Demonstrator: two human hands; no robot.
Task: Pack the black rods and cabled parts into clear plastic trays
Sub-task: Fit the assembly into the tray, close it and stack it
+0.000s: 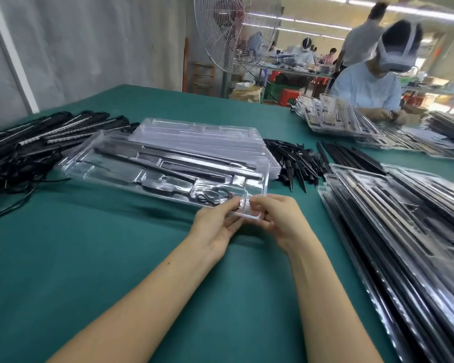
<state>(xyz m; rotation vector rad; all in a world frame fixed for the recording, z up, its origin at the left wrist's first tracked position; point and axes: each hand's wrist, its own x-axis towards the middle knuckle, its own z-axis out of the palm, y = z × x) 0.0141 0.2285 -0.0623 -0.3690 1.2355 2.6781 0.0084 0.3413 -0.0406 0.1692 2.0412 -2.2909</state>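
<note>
A green cloth-covered table (102,258) fills the view. A grey curtain (89,48) hangs at eleven o'clock, a big pedestal fan (236,35) stands at twelve, and beyond it is a workshop with seated workers. At two o'clock another person (370,85) in a pale blue shirt bends over their own trays. Loose black rods (50,132) and tangled cabled parts (8,174) are heaped at ten and nine o'clock. A stack of empty trays (207,134) lies at twelve, black spikes (296,163) at one, and packed trays (391,218) are piled from three to four. In the middle lies a clear tray (95,163), with more rods in its long slots and a coiled cable (212,196) in its near pocket. The left hand (215,226) pinches the tray's near right corner, thumb on top and fingers curled beneath. The right hand (278,221) grips the same corner from the other side, fingers bent around its edge.
</note>
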